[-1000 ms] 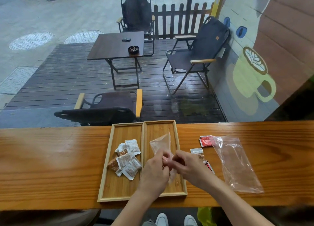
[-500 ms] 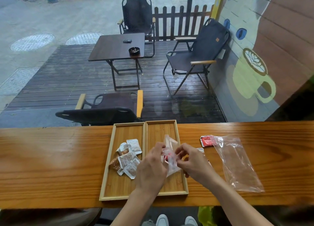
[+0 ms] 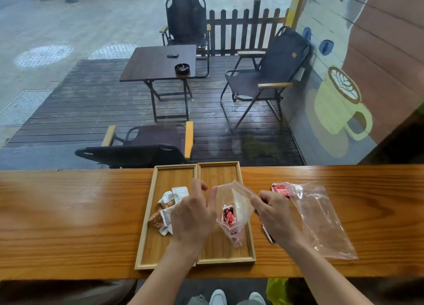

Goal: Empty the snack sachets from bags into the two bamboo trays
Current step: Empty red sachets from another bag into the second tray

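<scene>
Over the right tray (image 3: 251, 245), a clear bag (image 3: 234, 210) of red sachets (image 3: 228, 216) hangs stretched between left hand (image 3: 192, 215) and right hand (image 3: 274, 215), each pinching its rim. White sachets (image 3: 169, 207) fill the left tray (image 3: 146, 224); 1 empty bag (image 3: 321, 219) lies on the desk (image 3: 68, 213).

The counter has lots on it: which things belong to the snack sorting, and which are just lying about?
Part of the job:
left tray with white sachets
right tray
clear bag of red sachets, both hands gripping it
empty bag
loose red sachet

Lying about:
outdoor table
ashtray
folding chairs
</scene>
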